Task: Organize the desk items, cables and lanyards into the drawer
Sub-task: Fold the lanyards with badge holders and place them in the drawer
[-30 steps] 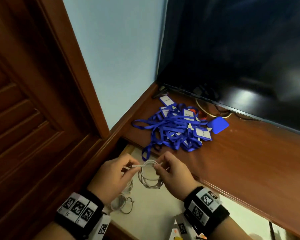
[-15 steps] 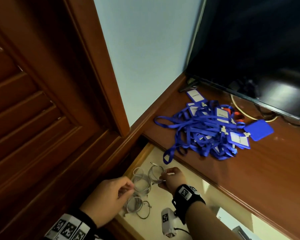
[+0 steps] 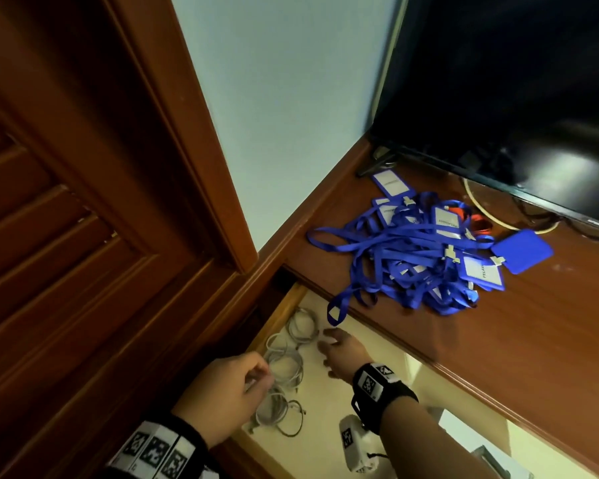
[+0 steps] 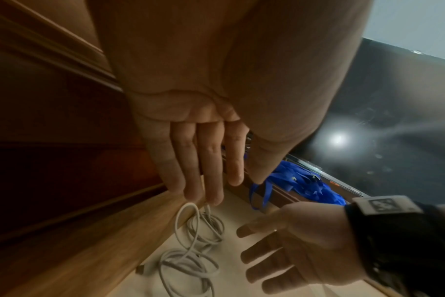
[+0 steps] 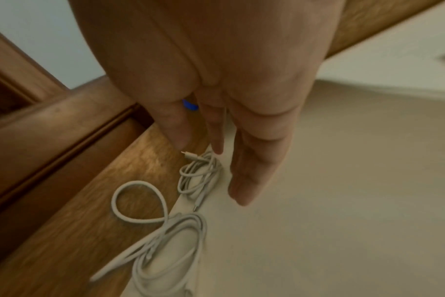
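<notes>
Since both hands, your left hand (image 3: pixel 227 392) and right hand (image 3: pixel 341 354), hang loose over the cables (image 3: pixel 284 368), grab the floppy lanyards (image 3: pixel 412 254) in one bunch.

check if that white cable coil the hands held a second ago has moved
Yes. The white cable coil went from held up near the desk edge down into the drawer, by the drawer's far left corner; both hands are off it.
</notes>
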`<state>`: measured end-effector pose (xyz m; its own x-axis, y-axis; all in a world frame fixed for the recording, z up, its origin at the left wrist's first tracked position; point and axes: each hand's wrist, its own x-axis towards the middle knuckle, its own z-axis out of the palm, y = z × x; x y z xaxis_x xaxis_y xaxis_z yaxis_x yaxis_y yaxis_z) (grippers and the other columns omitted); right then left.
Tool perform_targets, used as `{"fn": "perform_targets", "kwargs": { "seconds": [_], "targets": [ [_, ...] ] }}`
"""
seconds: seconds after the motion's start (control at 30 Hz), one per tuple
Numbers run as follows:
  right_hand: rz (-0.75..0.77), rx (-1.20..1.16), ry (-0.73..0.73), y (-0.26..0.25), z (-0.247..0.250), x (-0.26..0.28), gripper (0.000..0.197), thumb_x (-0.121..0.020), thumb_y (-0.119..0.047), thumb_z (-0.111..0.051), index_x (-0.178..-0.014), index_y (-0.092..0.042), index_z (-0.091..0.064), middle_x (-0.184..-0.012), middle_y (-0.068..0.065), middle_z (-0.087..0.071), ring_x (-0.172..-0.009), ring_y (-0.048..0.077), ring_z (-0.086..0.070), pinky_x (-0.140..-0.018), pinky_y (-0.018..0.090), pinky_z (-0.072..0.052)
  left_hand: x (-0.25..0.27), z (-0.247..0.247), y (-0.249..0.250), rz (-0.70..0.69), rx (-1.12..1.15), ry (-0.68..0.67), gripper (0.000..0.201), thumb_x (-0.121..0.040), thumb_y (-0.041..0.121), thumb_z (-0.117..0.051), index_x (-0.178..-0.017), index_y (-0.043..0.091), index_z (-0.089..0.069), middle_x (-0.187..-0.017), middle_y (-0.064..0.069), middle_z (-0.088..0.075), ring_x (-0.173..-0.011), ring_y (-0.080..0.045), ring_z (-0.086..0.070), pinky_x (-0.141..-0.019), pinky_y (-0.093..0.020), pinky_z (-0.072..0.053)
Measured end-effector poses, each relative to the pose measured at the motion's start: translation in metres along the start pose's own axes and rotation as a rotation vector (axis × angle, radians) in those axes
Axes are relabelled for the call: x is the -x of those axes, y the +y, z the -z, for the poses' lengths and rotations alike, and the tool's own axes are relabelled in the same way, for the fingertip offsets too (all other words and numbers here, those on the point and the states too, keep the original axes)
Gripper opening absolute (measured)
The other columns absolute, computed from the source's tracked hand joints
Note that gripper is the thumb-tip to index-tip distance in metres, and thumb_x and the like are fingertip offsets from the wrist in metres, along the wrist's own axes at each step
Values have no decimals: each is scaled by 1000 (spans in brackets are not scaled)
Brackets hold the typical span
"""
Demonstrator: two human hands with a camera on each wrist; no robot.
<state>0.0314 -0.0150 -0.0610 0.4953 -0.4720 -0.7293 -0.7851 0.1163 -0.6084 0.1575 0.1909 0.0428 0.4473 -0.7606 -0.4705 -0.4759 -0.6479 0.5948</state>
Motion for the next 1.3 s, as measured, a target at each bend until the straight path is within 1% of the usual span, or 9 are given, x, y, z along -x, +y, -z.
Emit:
{"fn": "perform_targets", "kwargs": {
  "seconds": [0.27, 0.4, 0.5, 0.53, 0.63, 0.83, 0.93, 1.13, 1.3],
  "targets": [
    [163, -10, 199, 37, 63, 83, 8, -96, -28, -59, -96, -27, -67, -85, 0, -76, -69, 12, -73, -69, 36, -60, -36, -32, 60, -145, -75, 123, 10, -97, 44, -65, -103, 36, -66, -101, 23, -65, -97, 3, -62, -87, -28, -56],
    [210, 8, 411, 56, 114, 115, 7, -95, -27, -65, -87, -27, -65, -80, -4, -73, -71, 13, -71, -72, 35, -58, -86, -47, 124, -352, -176, 296, 18, -89, 42, -71, -103, 32, -68, -95, 12, -68, -93, -20, -63, -82, -40, -54],
    [178, 65, 521, 69, 148, 136, 14, -94, -28, -67, -81, -29, -61, -79, -10, -69, -77, 10, -66, -73, 24, -51, -128, -62, 181, -383, -285, 317, 31, -92, 43, -68, -122, 34, -62, -117, 0, -63, -111, -32, -53, -94, -43, -49],
    [152, 56, 522, 74, 157, 140, 13, -92, -30, -67, -81, -29, -60, -80, -10, -69, -79, 11, -66, -75, 23, -52, -140, -68, 201, -394, -332, 302, 36, -94, 44, -66, -128, 35, -59, -124, -2, -59, -117, -32, -50, -98, -44, -48],
    [113, 23, 525, 92, 182, 146, 7, -82, -34, -66, -87, -30, -62, -86, -1, -74, -86, 25, -71, -84, 44, -57, -175, -84, 250, -471, -517, 215, 45, -97, 41, -63, -140, 34, -51, -137, -3, -48, -127, -31, -43, -100, -47, -48],
    [19, 203, 612, 121, 222, 166, 27, -94, -33, -66, -120, -23, -64, -117, -1, -71, -108, 22, -67, -82, 28, -46, -214, -114, 299, -562, -966, 149, 40, -102, 36, -53, -140, 22, -53, -152, -7, -41, -138, -32, -38, -109, -50, -39],
    [-14, 228, 617, 135, 236, 174, 35, -95, -35, -65, -127, -22, -60, -126, 1, -69, -114, 23, -65, -86, 29, -46, -216, -124, 308, -555, -1009, 207, 44, -104, 44, -48, -139, 18, -54, -150, -6, -45, -137, -29, -41, -109, -48, -38],
    [33, 245, 641, 141, 248, 185, 36, -94, -33, -64, -127, -22, -57, -127, 6, -65, -114, 27, -63, -93, 35, -50, -204, -133, 319, -644, -1126, 310, 32, -100, 28, -57, -131, 22, -62, -146, -8, -46, -134, -30, -42, -106, -47, -39],
    [226, 227, 720, 116, 260, 192, 56, -92, -26, -67, -144, -31, -46, -125, 8, -58, -113, 27, -58, -93, 31, -44, -178, -114, 327, -709, -871, 450, 35, -87, 33, -75, -120, 31, -66, -135, -4, -51, -120, -29, -49, -96, -47, -44]
  ]
}}
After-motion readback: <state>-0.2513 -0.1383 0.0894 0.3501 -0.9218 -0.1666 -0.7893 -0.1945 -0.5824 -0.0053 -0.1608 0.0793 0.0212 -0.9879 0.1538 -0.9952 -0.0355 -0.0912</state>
